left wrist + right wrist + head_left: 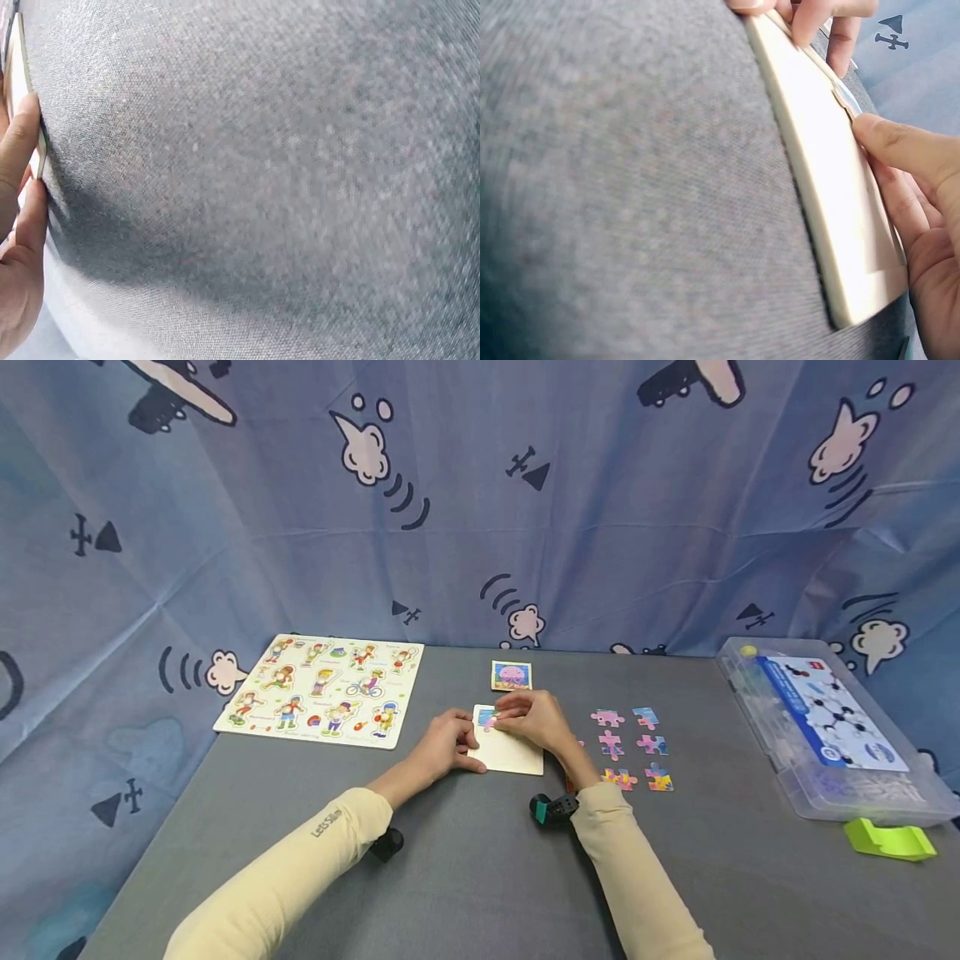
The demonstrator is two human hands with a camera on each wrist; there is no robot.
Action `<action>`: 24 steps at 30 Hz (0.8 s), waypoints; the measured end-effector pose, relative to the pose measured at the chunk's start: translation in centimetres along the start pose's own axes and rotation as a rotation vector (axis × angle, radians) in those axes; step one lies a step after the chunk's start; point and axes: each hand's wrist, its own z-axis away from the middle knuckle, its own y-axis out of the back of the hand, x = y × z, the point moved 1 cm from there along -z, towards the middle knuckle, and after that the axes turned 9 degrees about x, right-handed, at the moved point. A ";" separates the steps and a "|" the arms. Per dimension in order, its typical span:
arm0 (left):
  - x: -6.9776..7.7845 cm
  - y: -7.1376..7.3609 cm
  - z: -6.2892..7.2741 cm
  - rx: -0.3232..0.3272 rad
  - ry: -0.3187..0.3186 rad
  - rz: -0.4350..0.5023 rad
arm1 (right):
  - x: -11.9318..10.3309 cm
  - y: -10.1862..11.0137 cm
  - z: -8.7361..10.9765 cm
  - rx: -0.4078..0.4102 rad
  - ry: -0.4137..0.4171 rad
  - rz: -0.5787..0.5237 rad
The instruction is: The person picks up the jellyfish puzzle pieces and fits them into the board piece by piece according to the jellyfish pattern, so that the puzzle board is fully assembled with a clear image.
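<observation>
A small pale wooden puzzle board (510, 755) lies on the grey table in front of me. My left hand (446, 743) holds it by the left edge, thumb at the near corner and fingers farther up; its edge also shows beside the fingers in the left wrist view. At the board's upper left is a blue and pink puzzle piece (487, 718). My right hand (534, 720) reaches over the board, its thumb and fingers pinching at that piece. In the right wrist view the right thumb (900, 142) rests at the piece's edge, and the board's tray (825, 165) is mostly bare wood.
Several loose puzzle pieces (611, 744) lie right of the board, partly behind my right arm. A small jellyfish picture (512, 676) lies beyond it. A larger sports figure puzzle (322, 692) is at left. At right are a clear plastic case (802, 777) and a green holder (890, 841).
</observation>
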 end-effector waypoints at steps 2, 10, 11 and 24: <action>-0.1 -0.1 0.0 0.005 0.003 0.002 | -0.1 0.0 0.0 -0.004 0.003 -0.003; -0.4 -0.2 0.1 0.024 0.001 0.030 | -0.2 -0.3 0.0 0.013 0.005 0.019; -0.4 -0.2 0.2 0.025 0.005 0.037 | -0.3 -0.3 0.0 0.018 0.007 0.037; -0.4 -0.3 0.0 0.032 -0.067 0.009 | -0.7 -0.4 0.0 0.001 -0.014 0.094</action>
